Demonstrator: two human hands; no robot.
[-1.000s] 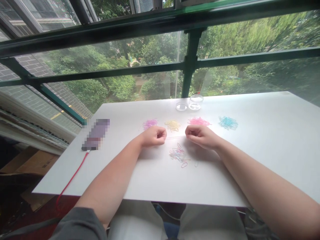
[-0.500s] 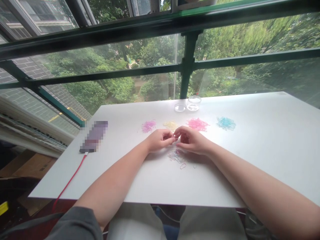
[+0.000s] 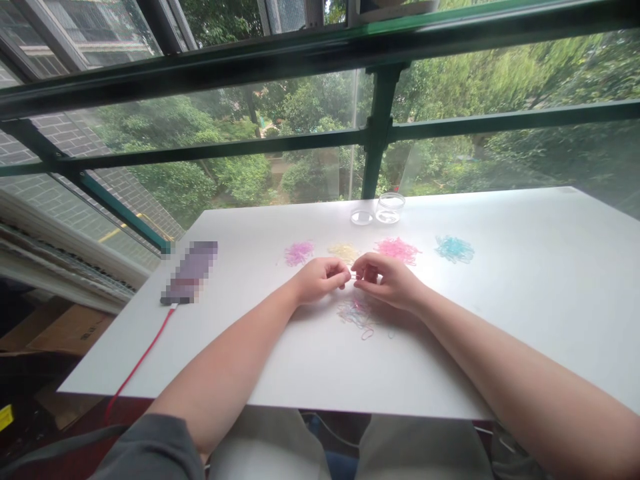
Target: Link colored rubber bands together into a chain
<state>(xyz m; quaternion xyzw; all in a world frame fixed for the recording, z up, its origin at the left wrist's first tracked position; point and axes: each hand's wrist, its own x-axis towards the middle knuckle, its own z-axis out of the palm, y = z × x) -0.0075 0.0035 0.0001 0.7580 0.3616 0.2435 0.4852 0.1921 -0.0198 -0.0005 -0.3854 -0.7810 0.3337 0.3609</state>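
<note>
The left hand point(image 3: 320, 280) pinched a thin band point(image 3: 354, 275), the right hand point(image 3: 393, 281) close in, its hold unclear; mixed bands point(image 3: 356, 315) lay just nearer than that grip!

Single head cam, close above white table point(image 3: 300, 377), facing forward, pitched down; left hand point(image 3: 320, 280) and right hand point(image 3: 389, 281) mid-frame, thighs point(image 3: 270, 447) at bottom, green railing point(image 3: 300, 57) slanting across top.

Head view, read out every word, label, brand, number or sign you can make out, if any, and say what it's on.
No text can be read.
Box: a small dark marking, too blurred to read.
Device: pixelated, so any text is hidden.
Bands, tub, lid: none visible.
</note>
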